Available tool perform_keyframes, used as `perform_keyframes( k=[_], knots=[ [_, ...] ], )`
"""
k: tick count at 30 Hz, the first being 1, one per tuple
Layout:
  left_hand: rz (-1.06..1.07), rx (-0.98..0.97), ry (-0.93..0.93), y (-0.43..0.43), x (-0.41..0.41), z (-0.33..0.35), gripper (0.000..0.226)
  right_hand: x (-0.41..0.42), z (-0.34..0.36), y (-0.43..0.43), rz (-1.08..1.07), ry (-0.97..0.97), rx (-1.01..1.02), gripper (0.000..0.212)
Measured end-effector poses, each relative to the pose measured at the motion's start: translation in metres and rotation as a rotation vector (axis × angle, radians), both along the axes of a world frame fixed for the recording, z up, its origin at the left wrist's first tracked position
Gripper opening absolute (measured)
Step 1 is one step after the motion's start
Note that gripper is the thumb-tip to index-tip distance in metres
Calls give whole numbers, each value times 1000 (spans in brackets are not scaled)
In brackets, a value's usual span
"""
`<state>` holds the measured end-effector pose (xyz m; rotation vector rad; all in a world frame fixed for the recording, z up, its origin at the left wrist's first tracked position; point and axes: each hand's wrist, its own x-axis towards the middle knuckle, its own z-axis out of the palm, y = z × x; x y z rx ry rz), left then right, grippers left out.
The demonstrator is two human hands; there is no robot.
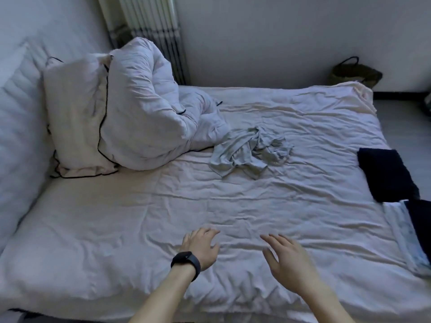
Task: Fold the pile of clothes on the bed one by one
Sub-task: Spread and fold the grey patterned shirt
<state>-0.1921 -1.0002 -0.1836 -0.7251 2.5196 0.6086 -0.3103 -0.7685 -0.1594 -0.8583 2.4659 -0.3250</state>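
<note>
1. The left grip [201,247] and the right grip [289,259] are both wide and hold nothing. Their fingers are spread and loose, low over the bare sheet at the near side of the bed [116,229]. Whether the fingertips touch the sheet I cannot tell. A dark watch [186,262] sits on the left wrist.
2. The crumpled pale garment [250,155] looks like the next thing to fold. It lies straight ahead of the grips, roughly in line with the gap between them and well apart from both. It is just beside the foot of the bunched duvet [144,108].
3. Some folding appears done. To the right of the right grip and ahead of it, a folded dark piece [387,173] lies flat near the bed's edge. Closer to that grip, also on its right, a second dark piece [419,224] touches a pale patterned piece [405,234]. Both look folded, though the frame cuts them off.
4. Only the one crumpled garment shows as unfolded, so the task seems close to its end. The duvet and the pillow [74,117], ahead and left of the left grip, could hide more.
5. The next move likely calls for a long forward reach to draw that garment onto the open sheet under the grips.
</note>
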Motion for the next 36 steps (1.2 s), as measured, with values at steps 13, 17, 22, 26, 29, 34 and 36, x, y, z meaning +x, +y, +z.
perform_keyframes(
  k=[13,17,22,26,29,34,36],
  knots=[
    [-314,20,-228,-42,-93,-98,51,-49,-125,-36,-157,-260,165,47],
    [-338,-8,-240,-44,-157,-139,52,-122,-182,-42,-196,-304,204,52],
    [-380,-84,-226,-40,-249,-187,57,-227,-258,-52,-309,-227,191,62],
    [-460,-172,-210,-43,-321,-221,62,-274,-336,-60,-342,-219,277,68],
    [-513,-275,-182,-50,-378,-246,67,-260,-386,-56,-368,-8,191,69],
    [-548,-378,-45,-57,-474,-277,73,-249,-424,-47,-419,253,60,70],
    [-553,-402,9,-56,-515,-286,76,-253,-435,-46,-438,349,-4,71]
  ],
)
